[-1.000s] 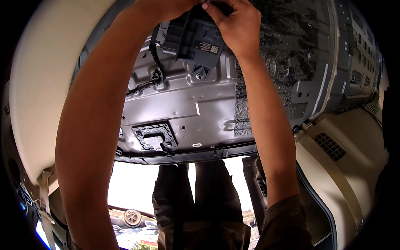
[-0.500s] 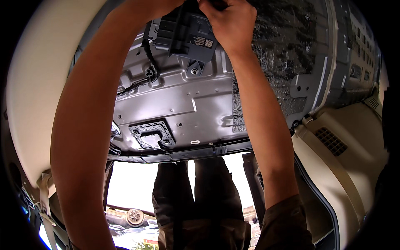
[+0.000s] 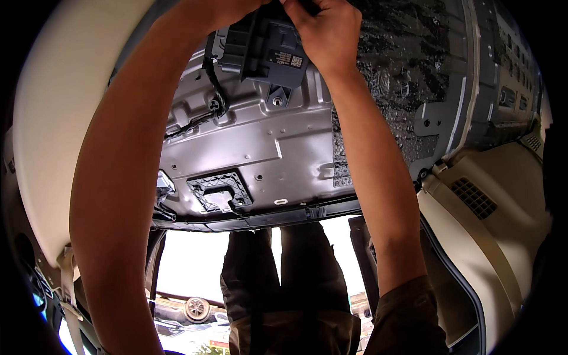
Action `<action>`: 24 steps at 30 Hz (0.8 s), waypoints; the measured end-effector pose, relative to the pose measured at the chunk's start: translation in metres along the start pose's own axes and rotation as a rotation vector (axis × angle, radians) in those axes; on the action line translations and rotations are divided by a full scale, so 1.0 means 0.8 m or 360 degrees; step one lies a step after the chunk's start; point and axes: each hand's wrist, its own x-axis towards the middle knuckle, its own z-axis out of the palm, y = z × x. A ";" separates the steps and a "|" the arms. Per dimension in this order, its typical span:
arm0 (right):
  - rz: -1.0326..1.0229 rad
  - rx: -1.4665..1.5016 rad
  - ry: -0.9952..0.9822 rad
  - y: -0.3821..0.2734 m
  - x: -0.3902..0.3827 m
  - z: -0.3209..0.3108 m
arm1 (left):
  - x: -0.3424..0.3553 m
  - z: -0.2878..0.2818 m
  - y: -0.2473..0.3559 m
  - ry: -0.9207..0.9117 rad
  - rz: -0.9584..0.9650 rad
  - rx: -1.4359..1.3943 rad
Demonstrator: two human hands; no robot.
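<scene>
Both my arms reach up to a black plastic module (image 3: 273, 56) with a printed label, fixed to a bare grey metal panel (image 3: 260, 148). My right hand (image 3: 331, 29) is at the module's upper right, its fingers bent and pressed together. Whatever they grip lies in shadow at the picture's top edge. Just the back part of my left hand (image 3: 239, 7) shows, above the module's upper left. Its fingers are cut off or hidden. Below the module, a mounting tab (image 3: 277, 98) with a fastener meets the panel.
A dark wiring harness (image 3: 216, 89) runs down left of the module. A square black bracket (image 3: 220, 191) sits lower on the panel. Dark textured matting (image 3: 402, 77) covers the right side. Beige trim (image 3: 473, 201) and a car wheel outside (image 3: 197, 309) also show.
The view has shifted slightly, so the panel and trim sit a little lower and to the right. Both hands stay at the module's top with hardly any movement.
</scene>
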 end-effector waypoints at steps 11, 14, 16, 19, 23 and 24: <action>-0.0015 -0.0112 -0.0006 0.004 0.000 -0.005 | 0.008 -0.006 0.001 -0.0219 -0.0079 -0.0578; 0.0018 -0.0032 -0.0017 0.000 0.001 0.001 | 0.012 -0.013 -0.008 -0.0325 -0.0164 -0.0599; -0.0026 -0.0058 -0.0031 0.001 0.003 0.003 | 0.014 -0.016 -0.014 -0.0367 -0.0171 -0.0549; -0.0032 -0.0093 -0.0068 0.004 0.003 0.000 | 0.019 -0.018 -0.013 -0.0419 -0.0108 -0.0519; -0.0053 -0.0124 -0.0085 0.003 0.004 0.002 | 0.016 -0.017 -0.018 -0.0407 -0.0068 -0.0566; -0.0065 -0.0122 -0.0079 0.001 0.003 0.005 | 0.013 -0.017 -0.020 -0.0389 -0.0046 -0.0594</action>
